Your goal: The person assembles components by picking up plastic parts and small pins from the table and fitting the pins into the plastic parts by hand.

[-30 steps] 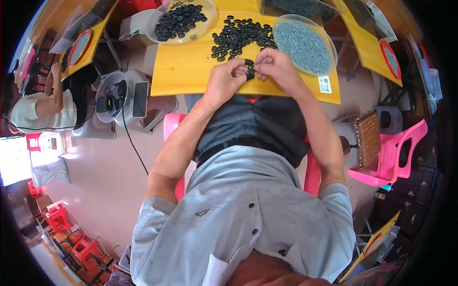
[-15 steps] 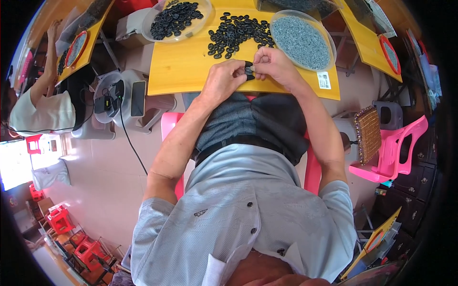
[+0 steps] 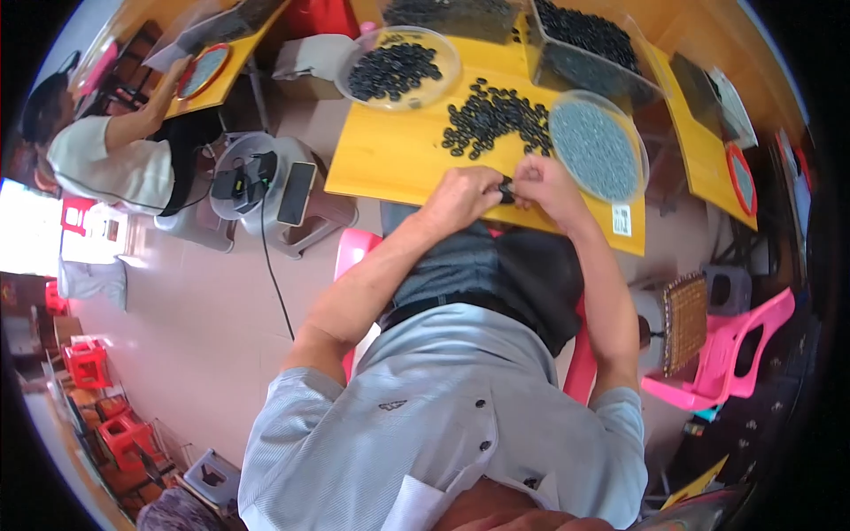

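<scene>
My left hand (image 3: 460, 193) pinches a small black oval part (image 3: 506, 190) over the near edge of the yellow table (image 3: 381, 164). Close against it is my right hand (image 3: 547, 189), its thumb and fingers pressed together at the part. Anything tiny in that pinch is hidden. Beyond my hands lies a loose pile of black oval parts (image 3: 498, 115). To the right stands a round clear tray (image 3: 644, 164) full of small grey metal pieces (image 3: 595, 146), too small to name. A second round clear tray (image 3: 449, 81) at the far left holds more black parts (image 3: 394, 71).
A clear bin (image 3: 589, 75) of black parts stands at the table's back right. On a grey stool left of me are a phone (image 3: 297, 193) and a tub (image 3: 232, 181) with cables. A person (image 3: 115, 164) works at the left. A pink chair (image 3: 739, 354) stands right.
The view has tilted up, so the table and hands sit lower and the back bin shows. Both hands stay together at the black part, with the right fingers still pinched against it.
</scene>
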The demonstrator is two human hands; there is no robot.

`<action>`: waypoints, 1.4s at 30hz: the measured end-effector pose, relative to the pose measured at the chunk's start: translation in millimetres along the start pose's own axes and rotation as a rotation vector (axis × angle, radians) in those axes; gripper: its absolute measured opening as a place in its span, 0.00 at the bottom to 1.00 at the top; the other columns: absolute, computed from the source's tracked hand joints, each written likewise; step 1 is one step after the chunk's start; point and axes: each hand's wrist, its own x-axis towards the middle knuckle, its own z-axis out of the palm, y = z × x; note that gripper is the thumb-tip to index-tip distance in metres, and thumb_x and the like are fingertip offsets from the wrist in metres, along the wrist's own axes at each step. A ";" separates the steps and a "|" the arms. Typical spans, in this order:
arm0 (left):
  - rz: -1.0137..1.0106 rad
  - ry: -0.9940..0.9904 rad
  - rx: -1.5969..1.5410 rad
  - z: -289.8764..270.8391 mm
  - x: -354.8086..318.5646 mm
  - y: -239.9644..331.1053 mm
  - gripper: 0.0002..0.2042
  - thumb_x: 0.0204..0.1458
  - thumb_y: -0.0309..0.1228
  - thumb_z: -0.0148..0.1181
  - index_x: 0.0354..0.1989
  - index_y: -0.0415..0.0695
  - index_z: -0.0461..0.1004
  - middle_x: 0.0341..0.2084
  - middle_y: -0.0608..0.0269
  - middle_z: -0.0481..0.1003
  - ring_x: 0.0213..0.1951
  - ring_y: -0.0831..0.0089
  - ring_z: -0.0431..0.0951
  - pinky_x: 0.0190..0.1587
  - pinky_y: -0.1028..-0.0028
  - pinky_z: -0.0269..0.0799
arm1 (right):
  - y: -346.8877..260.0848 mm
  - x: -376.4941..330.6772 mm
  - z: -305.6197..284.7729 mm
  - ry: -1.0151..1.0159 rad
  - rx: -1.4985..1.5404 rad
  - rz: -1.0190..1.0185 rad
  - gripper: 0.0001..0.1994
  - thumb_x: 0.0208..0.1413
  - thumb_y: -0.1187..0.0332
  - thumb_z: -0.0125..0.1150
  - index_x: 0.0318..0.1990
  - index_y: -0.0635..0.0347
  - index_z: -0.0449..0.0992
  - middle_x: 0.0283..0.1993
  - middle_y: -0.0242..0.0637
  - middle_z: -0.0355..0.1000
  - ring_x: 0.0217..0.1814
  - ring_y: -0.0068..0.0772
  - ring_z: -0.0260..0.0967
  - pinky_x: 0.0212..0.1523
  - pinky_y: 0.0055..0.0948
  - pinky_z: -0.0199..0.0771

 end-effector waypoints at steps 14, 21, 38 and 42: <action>-0.206 -0.069 -0.030 -1.2 2.3 14.6 0.09 0.43 0.30 0.66 0.29 0.37 0.76 0.22 0.55 0.76 0.26 0.59 0.78 0.30 0.66 0.73 | -39.8 26.5 -27.5 -0.151 -0.479 0.072 0.03 0.47 0.78 0.57 0.31 0.65 0.75 0.21 0.31 0.71 0.22 0.21 0.69 0.24 0.22 0.67; 0.066 -0.170 0.110 2.9 -2.8 11.0 0.10 0.46 0.36 0.62 0.26 0.41 0.78 0.25 0.55 0.77 0.31 0.55 0.78 0.36 0.60 0.74 | -99.1 102.7 7.7 0.356 -0.330 -0.429 0.11 0.54 0.72 0.60 0.43 0.67 0.80 0.33 0.42 0.80 0.35 0.29 0.78 0.39 0.27 0.76; 0.131 -0.189 0.163 6.5 -6.0 4.1 0.09 0.49 0.37 0.61 0.27 0.44 0.78 0.26 0.56 0.75 0.34 0.56 0.77 0.38 0.59 0.73 | -19.6 68.6 2.7 0.202 -1.188 -0.262 0.12 0.51 0.77 0.52 0.42 0.61 0.78 0.42 0.49 0.75 0.49 0.53 0.72 0.51 0.47 0.71; 0.119 -0.169 0.134 7.0 -6.0 5.3 0.08 0.47 0.34 0.61 0.27 0.42 0.78 0.27 0.56 0.75 0.33 0.55 0.77 0.37 0.60 0.73 | -18.4 62.0 0.5 0.207 -1.182 -0.265 0.10 0.52 0.75 0.54 0.40 0.62 0.79 0.42 0.50 0.76 0.48 0.53 0.72 0.50 0.47 0.71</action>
